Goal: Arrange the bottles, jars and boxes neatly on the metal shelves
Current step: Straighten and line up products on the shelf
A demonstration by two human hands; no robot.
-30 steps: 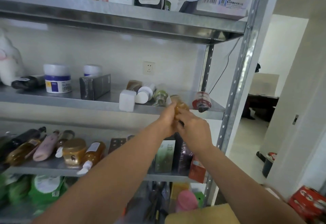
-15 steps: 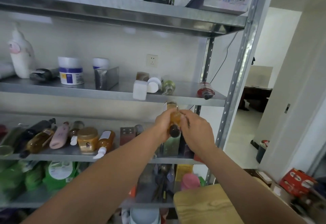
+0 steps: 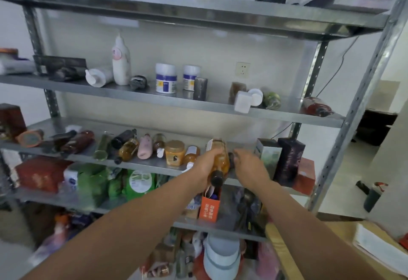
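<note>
Item: amber bottle (image 3: 218, 158), clear glass with golden liquid, dark cap, pale label at its far end. Position: held tilted in front of the third level of the metal shelves (image 3: 198, 106), cap end low and towards the camera, base end raised towards the shelf. It hangs above the shelf's front edge; whether it touches the shelf cannot be told.

Left hand (image 3: 204, 167): wrapped round the bottle's left side and mid-body, fingers curled over it, carrying it.

Right hand (image 3: 250, 168): just beside the bottle on its right, fingers reaching towards a small dark thing (image 3: 231, 158) next to the glass. Whether this hand grips anything cannot be told from the blur.

Neighbours on the same level, left of the bottle: orange jar (image 3: 174, 152) standing upright, then a row of bottles lying on their sides, among them a pink bottle (image 3: 145, 149). Right of the hands: green-printed box (image 3: 268, 158), dark purple box (image 3: 288, 160) and red box (image 3: 305, 175), all upright and close together.

Level above: two white-lidded jars (image 3: 166, 78) and a tall white bottle (image 3: 120, 61) upright, with several small containers lying down near the right end.

Level below, under the hands: an orange carton (image 3: 209, 208), top open.
</note>
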